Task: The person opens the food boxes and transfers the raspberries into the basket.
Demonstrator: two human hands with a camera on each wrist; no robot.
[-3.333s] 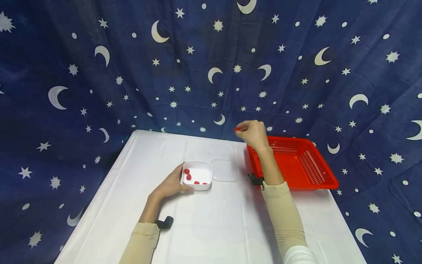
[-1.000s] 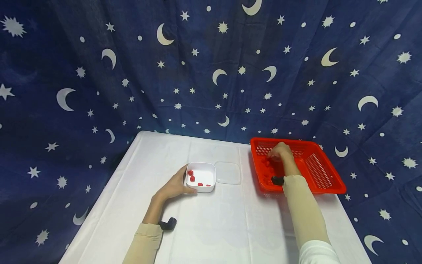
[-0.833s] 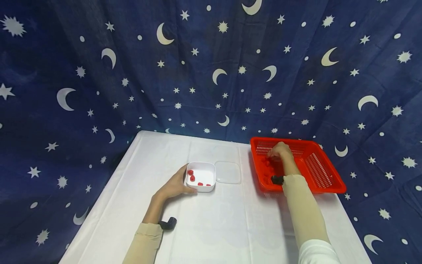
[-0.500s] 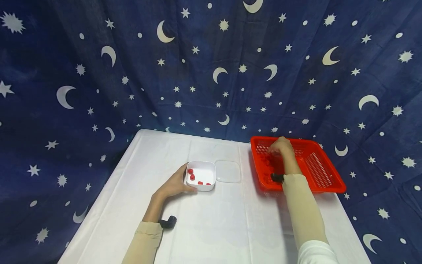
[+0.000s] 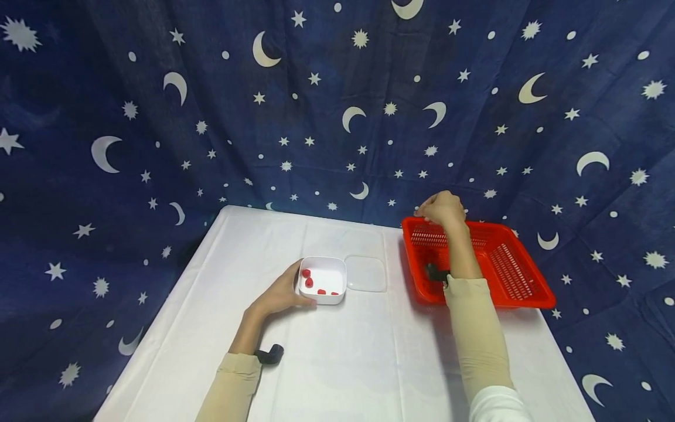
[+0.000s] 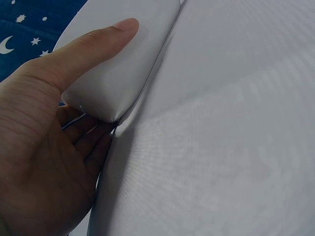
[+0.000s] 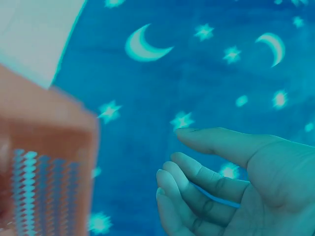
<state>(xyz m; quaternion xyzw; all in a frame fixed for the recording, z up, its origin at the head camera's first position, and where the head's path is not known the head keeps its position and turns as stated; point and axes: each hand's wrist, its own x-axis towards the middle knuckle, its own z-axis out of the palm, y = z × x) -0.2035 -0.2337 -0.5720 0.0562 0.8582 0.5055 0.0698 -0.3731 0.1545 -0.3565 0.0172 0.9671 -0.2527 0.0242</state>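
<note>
My left hand [image 5: 282, 293] grips a small white square container [image 5: 323, 299] from its left side, thumb at the near wall and fingers round the far side. In the left wrist view the thumb presses on the container's wall [image 6: 113, 73]. Several small red berries, like raspberries [image 5: 309, 282], lie inside along its left and near sides. My right hand [image 5: 443, 208] is raised over the far left rim of the red basket [image 5: 477, 305]. In the right wrist view its thumb and loosely curved fingers [image 7: 184, 179] stand apart with nothing between them.
A clear flat lid [image 5: 366, 274] lies on the white-covered table [image 5: 337, 357], just right of the container. The basket has slotted walls and sits at the table's right side. Behind hangs a dark blue curtain [image 5: 316, 117] with moons and stars.
My right hand pinched a red berry left of the basket at first, then reached down into the basket. Now it has risen above the far rim. The left hand keeps hold of the container.
</note>
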